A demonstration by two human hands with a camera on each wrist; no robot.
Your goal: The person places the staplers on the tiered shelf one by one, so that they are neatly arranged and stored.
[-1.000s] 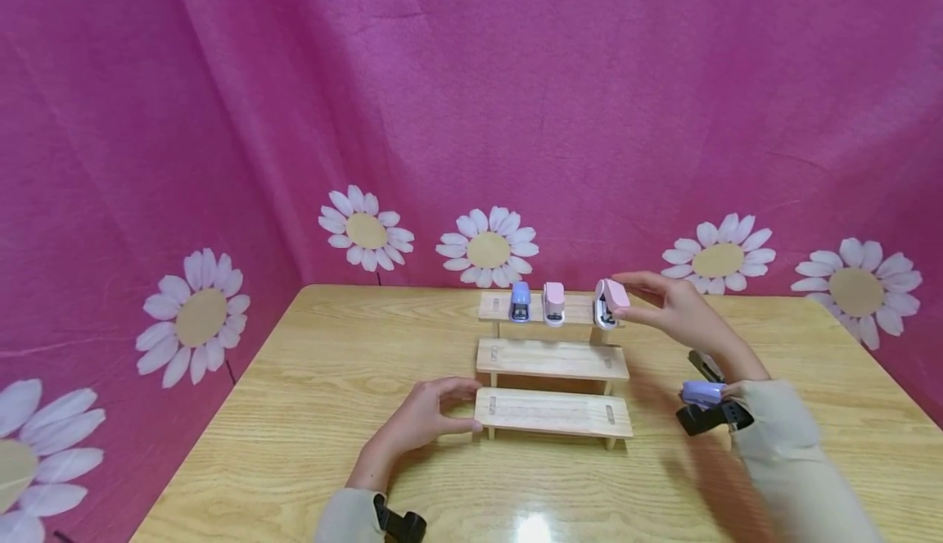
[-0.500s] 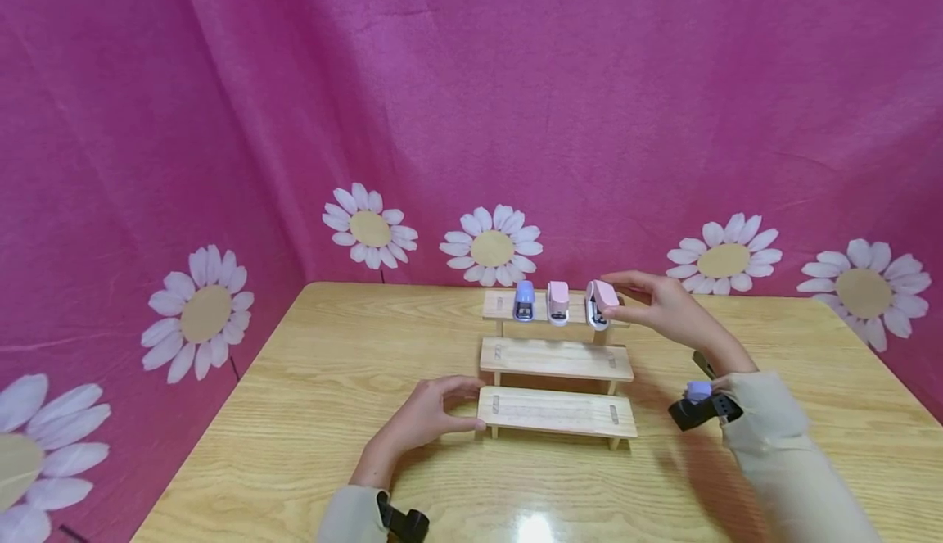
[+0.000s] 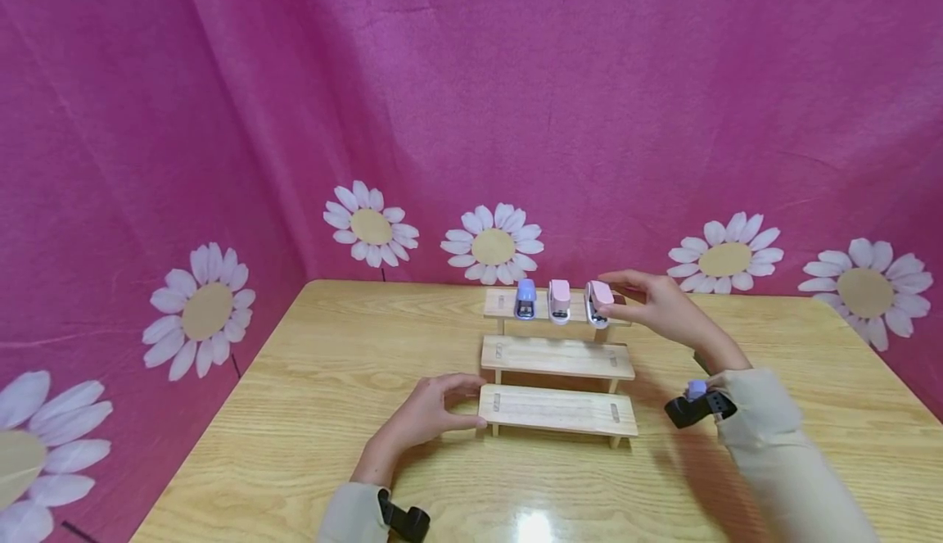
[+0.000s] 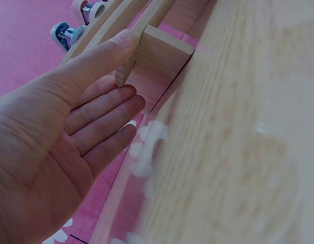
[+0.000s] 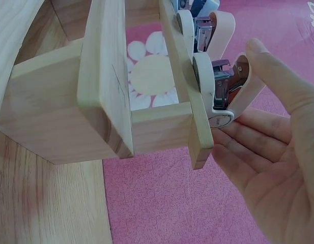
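Your right hand [image 3: 659, 311] pinches the rightmost stapler [image 3: 600, 294] atop the stand [image 3: 557, 356]; your left hand [image 3: 426, 418], loosely spread, touches its lowest step [image 3: 557, 409].

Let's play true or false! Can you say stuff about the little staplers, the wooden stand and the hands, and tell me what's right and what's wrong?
1. The blue stapler stands on the top step of the wooden stand. True.
2. The right hand holds the blue stapler. False: it holds the rightmost pink-and-white stapler.
3. The left hand is at the left end of the bottom step. True.
4. The wooden stand has five steps. False: it has three.
5. The cloth behind the table is green. False: it is pink with white flowers.
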